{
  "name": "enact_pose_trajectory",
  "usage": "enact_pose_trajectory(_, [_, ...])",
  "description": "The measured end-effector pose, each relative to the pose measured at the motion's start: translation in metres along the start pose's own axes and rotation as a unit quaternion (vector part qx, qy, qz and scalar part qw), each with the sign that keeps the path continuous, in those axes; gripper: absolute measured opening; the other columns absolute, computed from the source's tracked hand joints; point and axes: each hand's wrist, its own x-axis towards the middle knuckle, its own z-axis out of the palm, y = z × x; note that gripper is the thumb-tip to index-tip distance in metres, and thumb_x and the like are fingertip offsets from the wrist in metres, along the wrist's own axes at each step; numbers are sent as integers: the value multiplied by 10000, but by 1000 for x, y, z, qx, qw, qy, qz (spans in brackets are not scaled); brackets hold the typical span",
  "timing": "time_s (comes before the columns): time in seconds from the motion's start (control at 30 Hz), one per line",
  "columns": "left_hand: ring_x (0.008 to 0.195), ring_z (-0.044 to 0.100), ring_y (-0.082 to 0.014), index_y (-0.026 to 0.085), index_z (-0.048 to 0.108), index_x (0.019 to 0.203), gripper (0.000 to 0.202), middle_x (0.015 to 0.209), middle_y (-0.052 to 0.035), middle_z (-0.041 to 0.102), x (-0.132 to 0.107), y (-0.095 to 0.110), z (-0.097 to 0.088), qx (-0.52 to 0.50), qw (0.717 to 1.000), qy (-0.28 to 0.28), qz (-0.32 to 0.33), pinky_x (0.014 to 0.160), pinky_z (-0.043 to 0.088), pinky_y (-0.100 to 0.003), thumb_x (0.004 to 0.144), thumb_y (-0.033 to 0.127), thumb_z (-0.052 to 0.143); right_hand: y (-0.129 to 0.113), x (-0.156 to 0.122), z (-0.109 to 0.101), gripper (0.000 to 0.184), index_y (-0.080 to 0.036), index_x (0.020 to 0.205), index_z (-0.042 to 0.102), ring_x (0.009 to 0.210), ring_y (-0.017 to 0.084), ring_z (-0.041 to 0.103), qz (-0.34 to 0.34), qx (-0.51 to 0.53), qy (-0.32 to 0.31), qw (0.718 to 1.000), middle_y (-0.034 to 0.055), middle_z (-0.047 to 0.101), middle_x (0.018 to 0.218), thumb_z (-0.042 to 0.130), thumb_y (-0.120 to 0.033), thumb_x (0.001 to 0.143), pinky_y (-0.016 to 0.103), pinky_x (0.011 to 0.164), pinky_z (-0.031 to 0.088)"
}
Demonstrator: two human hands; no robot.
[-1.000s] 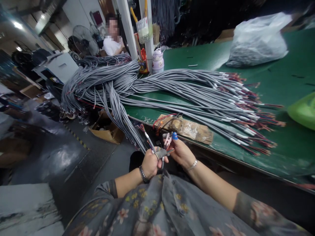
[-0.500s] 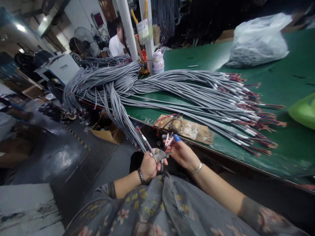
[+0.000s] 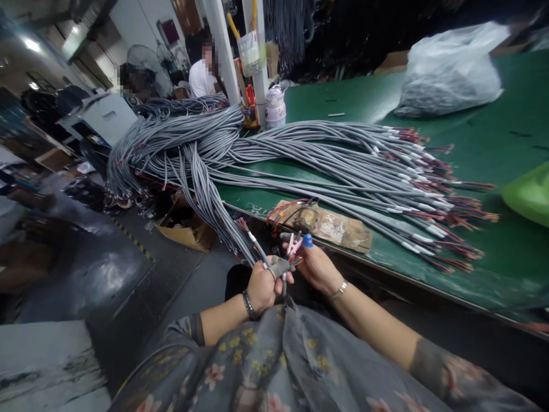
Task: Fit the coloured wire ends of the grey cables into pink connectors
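My left hand [image 3: 261, 287] is closed in a fist round the ends of several grey cables [image 3: 223, 229] that hang down from the table edge. A grey wrap covers its forefinger. My right hand [image 3: 316, 264] is pinched on the thin coloured wires [image 3: 294, 245] that stick out of one cable end, just to the right of the left hand. A blue cap covers one right fingertip. Both hands sit over my lap, below the green table [image 3: 493, 257].
A big heap of grey cables [image 3: 300, 160] with red wire ends lies across the table. A brown worn board [image 3: 330, 224] sits at the near edge. A plastic bag [image 3: 450, 71] lies far right. People sit at the back left; a cardboard box [image 3: 184, 226] is on the floor.
Both hands have stayed in place, with small shifts of the right fingers on the wire ends. A second person has come into view at the back left.
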Motion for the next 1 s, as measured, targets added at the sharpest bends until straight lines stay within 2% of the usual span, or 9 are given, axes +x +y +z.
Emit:
enact_pose_trajectory(0.1, [277, 294, -35, 164, 519, 551, 384, 432, 8, 561, 2, -1, 0, -6, 1000, 5, -6, 339, 149, -213, 583, 489, 720, 1, 5, -1, 395, -198, 710, 701, 531, 134, 536, 31, 48, -4, 998, 4, 645, 585, 766, -571, 597, 273, 543, 450])
enact_pose_trajectory(0.3, [279, 281, -29, 156, 543, 553, 383, 428, 6, 558, 2, -1, 0, 9, 1000, 4, -13, 341, 149, -213, 585, 497, 713, 5, 9, -2, 329, -210, 699, 677, 524, 128, 557, 18, 76, 2, 997, -1, 665, 623, 780, -513, 623, 263, 522, 456])
enact_pose_trajectory(0.47, [281, 288, -29, 161, 532, 542, 392, 429, 4, 560, -1, 0, -1, 13, 1000, 6, -5, 340, 148, -212, 583, 508, 709, 5, 5, 1, 385, -220, 705, 685, 527, 129, 547, 27, 90, -1, 996, 2, 664, 635, 734, -595, 629, 265, 518, 459])
enact_pose_trajectory(0.63, [275, 302, -24, 158, 531, 555, 416, 454, -8, 589, -7, 0, -6, 12, 1000, 2, -1, 336, 143, -207, 575, 532, 713, 0, -1, 1, 471, -219, 706, 682, 536, 134, 546, 41, 72, -43, 996, 24, 673, 686, 624, -685, 679, 280, 530, 467])
enact_pose_trajectory(0.73, [271, 310, -25, 157, 529, 555, 431, 464, -17, 601, -10, 0, -8, 11, 1000, 2, 7, 332, 149, -207, 571, 544, 718, -3, -4, 0, 392, -224, 768, 700, 556, 128, 552, 48, 70, -41, 996, 20, 687, 725, 675, -608, 690, 263, 525, 459])
enact_pose_trajectory(0.87, [278, 309, -24, 150, 556, 576, 412, 461, -11, 592, -9, 0, -6, 10, 1000, 8, 20, 336, 171, -203, 600, 535, 702, -4, -6, 0, 291, -219, 765, 705, 579, 126, 566, 41, 67, -15, 997, 11, 690, 722, 752, -488, 667, 254, 535, 458])
enact_pose_trajectory(1.0, [288, 319, -27, 157, 539, 569, 405, 467, -4, 588, -6, -1, -2, 12, 999, 27, 18, 335, 167, -202, 604, 526, 701, -3, -7, 1, 320, -207, 761, 694, 577, 132, 564, 35, 61, -3, 998, 20, 684, 717, 755, -504, 656, 261, 515, 447])
